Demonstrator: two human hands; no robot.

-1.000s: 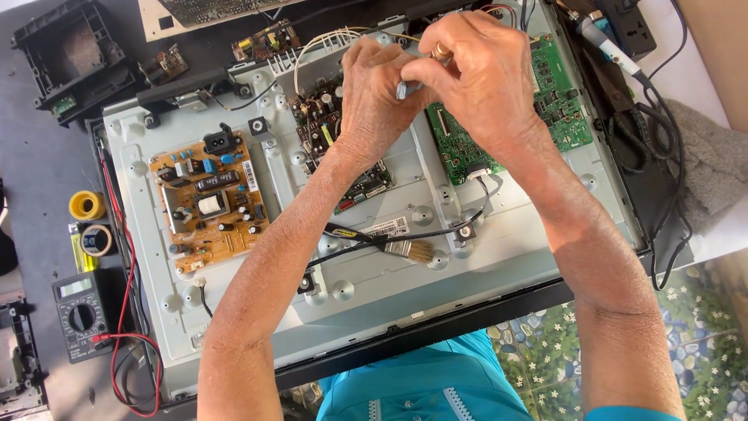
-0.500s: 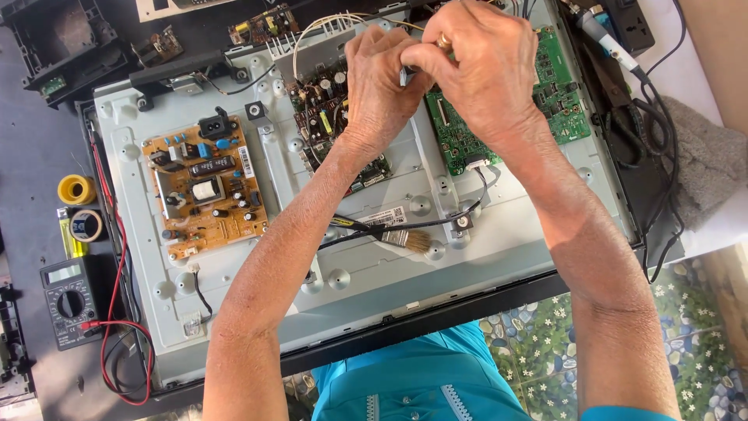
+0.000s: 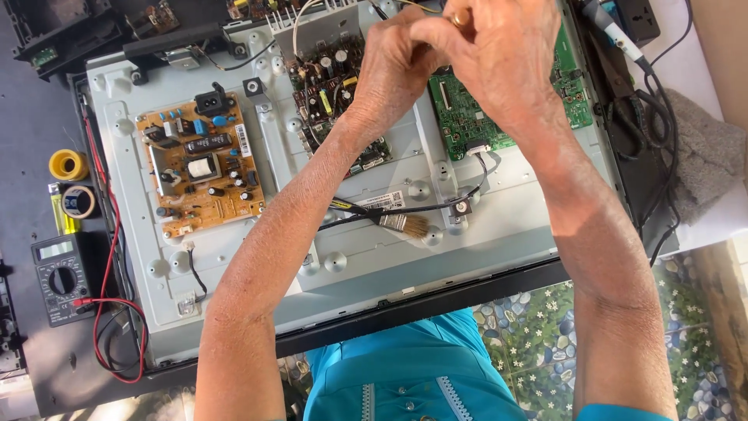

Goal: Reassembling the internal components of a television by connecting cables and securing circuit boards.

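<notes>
Both hands, left hand (image 3: 401, 66) and right hand (image 3: 499, 58), are pinched together on something small and hidden at the far edge of the opened panel (image 3: 374, 273). 3 circuit boards remain mounted; brush (image 3: 393, 221) lies unused.

The big grey metal panel (image 3: 499, 249) has the most free room along its near edge and lower right part, where the metal is bare. In the middle a small paintbrush (image 3: 393, 222) and a black cable (image 3: 421, 209) lie across the way. On the left, the orange circuit board (image 3: 201, 168) stands up in bumps. The dark circuit board (image 3: 331, 86) and the green circuit board (image 3: 467, 125) fill the far part, and both hands (image 3: 467, 54) are packed tight together there. Left of the panel, red wires (image 3: 109, 312), a grey meter (image 3: 61, 277) and a yellow tape roll (image 3: 68, 164) crowd the worktop (image 3: 31, 140).
</notes>
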